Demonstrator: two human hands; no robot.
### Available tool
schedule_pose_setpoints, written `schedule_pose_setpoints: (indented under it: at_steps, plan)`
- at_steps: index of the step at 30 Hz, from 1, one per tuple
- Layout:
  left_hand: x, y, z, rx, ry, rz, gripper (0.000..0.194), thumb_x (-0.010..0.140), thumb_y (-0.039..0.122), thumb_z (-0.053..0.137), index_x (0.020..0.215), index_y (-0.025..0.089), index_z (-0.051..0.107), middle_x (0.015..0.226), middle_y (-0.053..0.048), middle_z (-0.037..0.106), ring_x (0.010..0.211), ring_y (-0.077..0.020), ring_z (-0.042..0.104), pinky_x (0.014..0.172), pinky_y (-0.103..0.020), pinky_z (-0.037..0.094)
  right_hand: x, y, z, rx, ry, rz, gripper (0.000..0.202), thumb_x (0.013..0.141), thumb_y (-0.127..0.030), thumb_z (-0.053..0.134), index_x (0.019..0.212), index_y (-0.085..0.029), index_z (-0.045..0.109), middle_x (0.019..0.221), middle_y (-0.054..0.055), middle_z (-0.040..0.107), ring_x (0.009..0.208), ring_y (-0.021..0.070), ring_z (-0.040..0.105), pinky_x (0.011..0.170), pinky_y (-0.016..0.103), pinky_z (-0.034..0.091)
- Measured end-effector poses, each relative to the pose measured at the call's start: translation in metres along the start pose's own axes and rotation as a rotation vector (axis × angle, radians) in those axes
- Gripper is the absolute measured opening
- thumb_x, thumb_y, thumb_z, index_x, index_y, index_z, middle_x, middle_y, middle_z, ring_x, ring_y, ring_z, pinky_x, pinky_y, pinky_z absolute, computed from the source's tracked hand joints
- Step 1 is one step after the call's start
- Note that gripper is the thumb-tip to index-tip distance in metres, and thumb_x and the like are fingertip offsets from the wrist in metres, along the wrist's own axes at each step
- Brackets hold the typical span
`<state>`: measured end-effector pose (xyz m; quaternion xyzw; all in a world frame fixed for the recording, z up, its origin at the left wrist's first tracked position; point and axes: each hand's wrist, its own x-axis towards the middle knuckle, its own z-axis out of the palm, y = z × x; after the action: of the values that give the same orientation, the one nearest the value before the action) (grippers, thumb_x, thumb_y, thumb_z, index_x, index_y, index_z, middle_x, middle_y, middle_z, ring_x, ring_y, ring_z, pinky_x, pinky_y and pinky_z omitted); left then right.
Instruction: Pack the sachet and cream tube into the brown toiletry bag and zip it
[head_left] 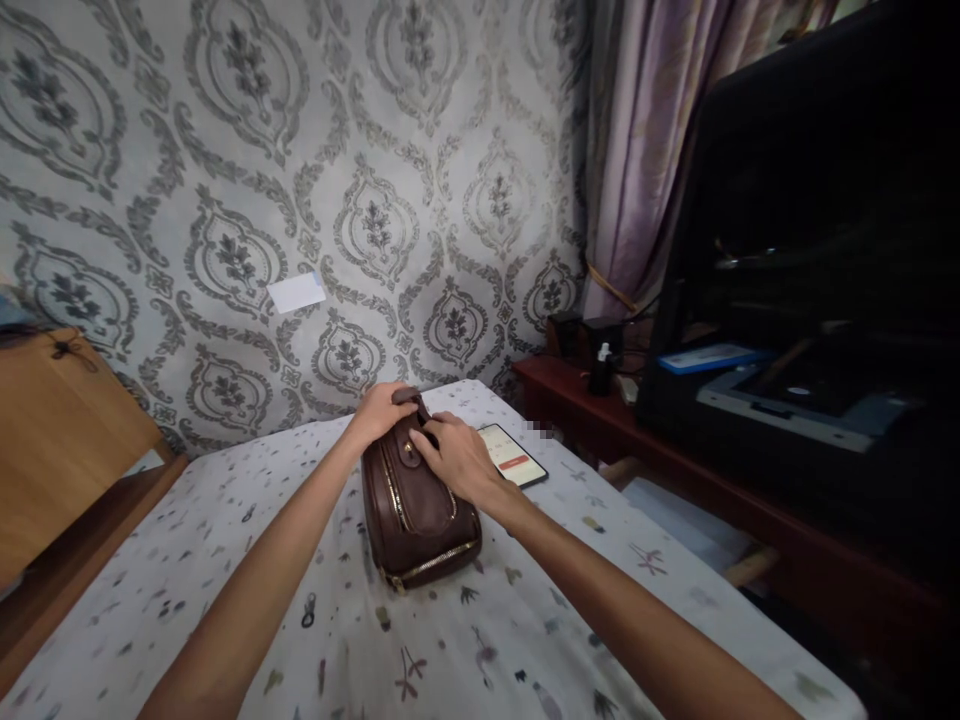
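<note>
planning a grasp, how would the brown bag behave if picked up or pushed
The brown bag likely flexes a little yet keeps its shape, its leather-like sides looking full. It probably won't roll, lying broad and boxy on the patterned sheet.

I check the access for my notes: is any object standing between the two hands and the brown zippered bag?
Nothing visible does: the left hand and right hand both touch the brown zippered bag near its far end. The smartphone lies to its right, not between.
</note>
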<state>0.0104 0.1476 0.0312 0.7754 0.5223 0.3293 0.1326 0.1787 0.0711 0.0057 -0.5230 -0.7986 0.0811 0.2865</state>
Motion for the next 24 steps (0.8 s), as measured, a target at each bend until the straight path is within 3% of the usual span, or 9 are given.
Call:
schedule_pose_setpoints:
  at_steps: [4, 9, 13, 20, 24]
  plan:
    - [0.008, -0.003, 0.007, 0.082, 0.073, -0.072, 0.014, 0.074, 0.03, 0.066, 0.068, 0.017, 0.065, 0.062, 0.002, 0.061, 0.065, -0.0153, 0.053, 0.062, -0.025, 0.038, -0.014, 0.0, -0.006, -0.006, 0.018, 0.004, 0.032, 0.101, -0.028, 0.041, 0.106, -0.019, 0.072, 0.113, 0.011, 0.07, 0.101, 0.023, 0.067, 0.085, 0.031, 0.046]
    - [0.01, -0.01, 0.013, -0.039, 0.13, -0.118, 0.018, 0.074, 0.032, 0.063, 0.064, 0.018, 0.059, 0.058, 0.004, 0.054, 0.06, -0.0136, 0.048, 0.058, -0.025, 0.035, -0.025, 0.007, 0.007, 0.209, 0.133, 0.002, 0.039, 0.094, -0.015, 0.044, 0.13, -0.019, 0.059, 0.121, 0.008, 0.07, 0.111, 0.0214, 0.064, 0.096, 0.03, 0.047]
    - [0.009, -0.014, 0.015, -0.093, 0.145, -0.126, 0.02, 0.073, 0.035, 0.062, 0.062, 0.018, 0.058, 0.059, 0.003, 0.057, 0.06, -0.0134, 0.05, 0.059, -0.024, 0.036, -0.032, 0.008, 0.023, 0.294, 0.231, -0.054, 0.042, 0.095, -0.021, 0.044, 0.134, -0.013, 0.058, 0.132, 0.013, 0.065, 0.124, 0.0237, 0.058, 0.11, 0.036, 0.042]
    - [0.007, -0.009, 0.015, -0.105, 0.15, -0.126, 0.018, 0.073, 0.033, 0.062, 0.065, 0.017, 0.06, 0.062, 0.002, 0.061, 0.061, -0.0136, 0.053, 0.062, -0.025, 0.039, -0.037, 0.008, 0.04, 0.264, 0.26, -0.065, 0.046, 0.097, -0.024, 0.04, 0.138, -0.013, 0.057, 0.145, 0.014, 0.057, 0.135, 0.0264, 0.05, 0.114, 0.045, 0.04]
    - [0.004, -0.005, 0.016, -0.184, 0.168, -0.118, 0.014, 0.073, 0.028, 0.064, 0.066, 0.017, 0.06, 0.062, 0.004, 0.059, 0.061, -0.0127, 0.052, 0.061, -0.024, 0.038, -0.037, 0.013, 0.053, 0.286, 0.34, -0.108, 0.045, 0.098, -0.023, 0.04, 0.137, -0.013, 0.059, 0.148, 0.012, 0.055, 0.138, 0.0256, 0.048, 0.116, 0.045, 0.038]
